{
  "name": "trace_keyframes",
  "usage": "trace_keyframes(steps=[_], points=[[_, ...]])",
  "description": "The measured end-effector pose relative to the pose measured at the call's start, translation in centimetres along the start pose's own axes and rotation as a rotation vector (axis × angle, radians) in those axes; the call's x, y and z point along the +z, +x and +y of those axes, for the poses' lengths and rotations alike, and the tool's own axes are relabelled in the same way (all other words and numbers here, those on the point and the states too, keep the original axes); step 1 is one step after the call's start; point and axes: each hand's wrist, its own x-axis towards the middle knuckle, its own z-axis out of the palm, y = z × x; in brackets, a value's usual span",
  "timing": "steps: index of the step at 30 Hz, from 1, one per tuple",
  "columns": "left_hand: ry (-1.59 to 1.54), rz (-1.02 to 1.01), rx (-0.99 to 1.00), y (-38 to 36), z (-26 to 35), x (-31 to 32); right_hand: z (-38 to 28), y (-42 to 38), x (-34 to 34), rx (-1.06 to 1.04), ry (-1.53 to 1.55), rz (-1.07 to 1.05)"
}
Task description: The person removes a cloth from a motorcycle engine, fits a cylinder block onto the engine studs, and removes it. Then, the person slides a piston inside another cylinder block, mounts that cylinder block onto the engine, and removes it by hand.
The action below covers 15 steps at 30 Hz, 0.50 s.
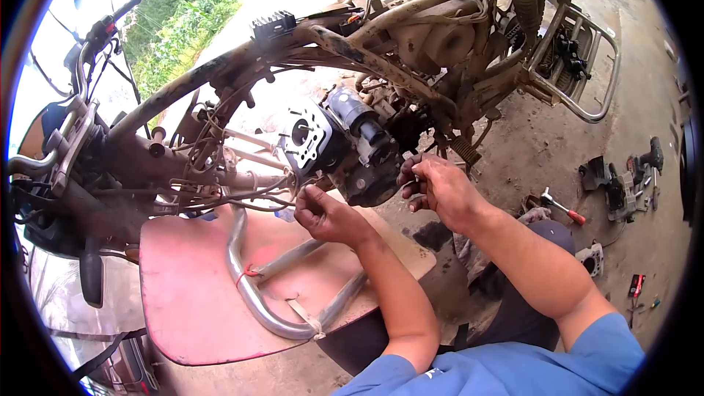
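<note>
Outdoors, a stripped, mud-stained motorcycle frame (220, 66) with its bodywork removed stood over a concrete floor (543, 139), its handlebars (110, 26) off to the left and its chrome rear rack (587, 66) to the upper right. A dark grey metal engine block (345, 147), its open cylinder bore facing the camera, hung in the middle of the frame. The left hand (330, 216) was curled below and just left of the engine, fingers bent inward and pinched on what looked like a thin wire (275, 194) trailing from the loose tangle of cables; whether it truly gripped the wire could not be told. The right hand (436, 187) was up against the right lower side of the engine, its fingers curled and touching the casing, with something small possibly between the fingertips, too hidden to name. Beneath both forearms lay a faded pink leg shield panel (183, 286) with a bent chrome crash bar (257, 301) resting on it. On the floor to the right, well apart from the hands, lay a ratchet wrench with a red handle (563, 209), a cluster of dark engine parts and tools (623, 180), and a grey metal cylinder piece (590, 258).
</note>
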Motion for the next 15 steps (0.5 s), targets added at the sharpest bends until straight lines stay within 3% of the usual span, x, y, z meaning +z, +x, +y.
trace_keyframes(steps=[4,5,7,9,10,11,12,15], points=[[0.002,-0.621,0.322,-4.8,4.9,-2.3,0.8,0.4,0.7,0.190,0.257,-0.198],[0.055,-0.688,0.410,-5.4,4.8,-1.8,0.8,0.5,1.0,0.113,0.366,-0.281],[0.143,-0.805,0.574,-5.5,5.2,-1.3,0.5,0.4,1.9,0.074,0.443,-0.076],[0.074,-0.736,0.493,-5.2,5.6,-1.0,-0.1,1.0,1.1,0.074,0.460,0.019],[0.015,-0.679,0.406,-4.8,5.5,-1.0,-0.2,1.3,-0.6,0.067,0.368,-0.048],[0.126,-0.544,0.384,-3.3,5.1,-0.5,-0.9,0.9,-0.4,0.035,0.310,-0.026],[0.159,-0.429,0.197,-1.2,4.2,0.3,-1.5,0.5,-0.3,0.005,0.251,-0.002],[0.610,-0.361,0.181,6.1,2.5,3.8,-3.4,-0.2,0.1,-0.063,0.177,0.058]])
